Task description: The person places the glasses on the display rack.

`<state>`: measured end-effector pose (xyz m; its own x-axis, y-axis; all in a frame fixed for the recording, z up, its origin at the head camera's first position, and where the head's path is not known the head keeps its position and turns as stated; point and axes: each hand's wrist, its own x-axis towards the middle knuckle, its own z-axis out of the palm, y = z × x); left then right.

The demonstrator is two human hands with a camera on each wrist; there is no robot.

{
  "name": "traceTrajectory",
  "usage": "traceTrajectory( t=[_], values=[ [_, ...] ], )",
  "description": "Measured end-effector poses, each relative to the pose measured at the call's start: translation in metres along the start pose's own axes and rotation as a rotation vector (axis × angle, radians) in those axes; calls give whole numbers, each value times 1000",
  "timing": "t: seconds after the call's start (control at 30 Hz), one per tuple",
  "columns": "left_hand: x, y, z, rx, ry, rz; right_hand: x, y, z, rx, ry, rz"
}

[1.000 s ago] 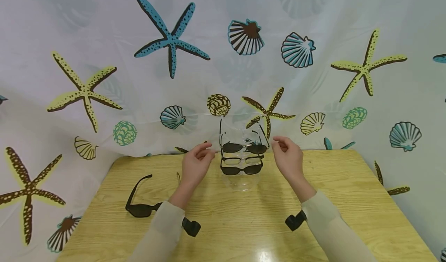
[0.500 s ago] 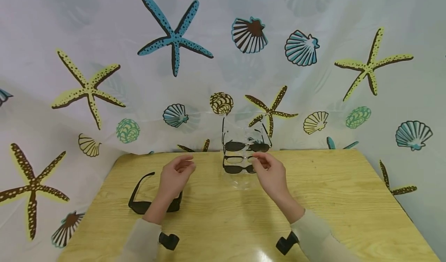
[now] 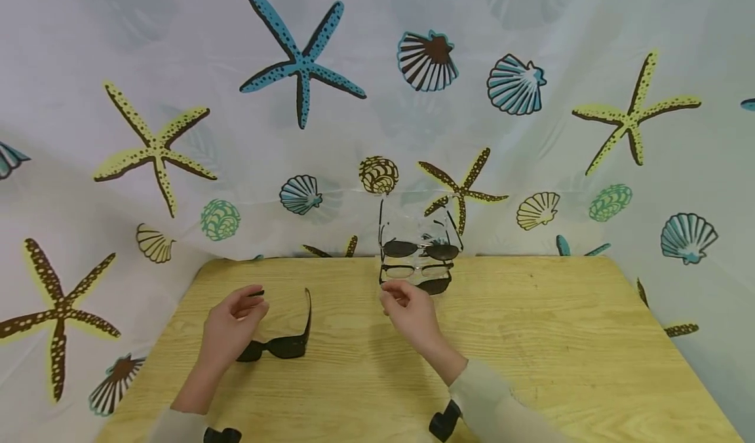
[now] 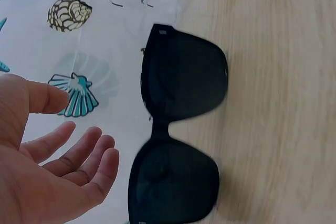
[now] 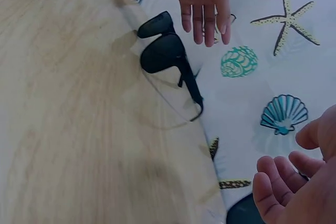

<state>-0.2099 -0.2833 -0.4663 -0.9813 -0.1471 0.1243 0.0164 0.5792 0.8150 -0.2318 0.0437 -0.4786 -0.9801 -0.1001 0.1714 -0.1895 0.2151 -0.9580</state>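
A pair of black sunglasses (image 3: 287,346) rests on the wooden table at the left, temples unfolded toward the back. My left hand (image 3: 231,328) hovers over its left side, hiding part of that lens and temple. In the left wrist view the loosely bent fingers of the left hand (image 4: 63,177) stay apart from the dark lenses (image 4: 186,77). My right hand (image 3: 413,315) is in front of the clear display stand, covering part of its lowest sunglasses (image 3: 435,286). Its fingers are relaxed and hold nothing. Above sit clear-lens eyeglasses (image 3: 435,270) and dark sunglasses (image 3: 442,252).
The wooden table (image 3: 548,345) meets a white curtain (image 3: 366,122) printed with starfish and shells along its back edge. The transparent stand is close to that curtain, its outline hard to see.
Both hands have moved left and toward the front, away from either side of the stand. The left hand now lies over the loose sunglasses. The glasses have stayed in place.
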Motion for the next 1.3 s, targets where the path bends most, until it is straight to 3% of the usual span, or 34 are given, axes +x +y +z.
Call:
traceTrajectory(
  t=[0.27,0.47,0.63,0.8,1.0,1.3],
  values=[
    [-8,-23,-19,121,127,6,-5,11,42,1,-104,9],
    [-13,-42,-29,165,156,-32,-9,16,63,-28,-176,11],
    [-15,-60,-36,178,130,-68,-13,16,75,-35,-197,20],
    [-13,-70,-40,182,79,-147,-17,12,86,-10,-218,27],
    [-11,-78,-41,182,33,-174,-18,11,98,20,-246,46],
    [-13,-81,-40,106,-10,-203,-18,11,108,37,-252,57]
  ],
)
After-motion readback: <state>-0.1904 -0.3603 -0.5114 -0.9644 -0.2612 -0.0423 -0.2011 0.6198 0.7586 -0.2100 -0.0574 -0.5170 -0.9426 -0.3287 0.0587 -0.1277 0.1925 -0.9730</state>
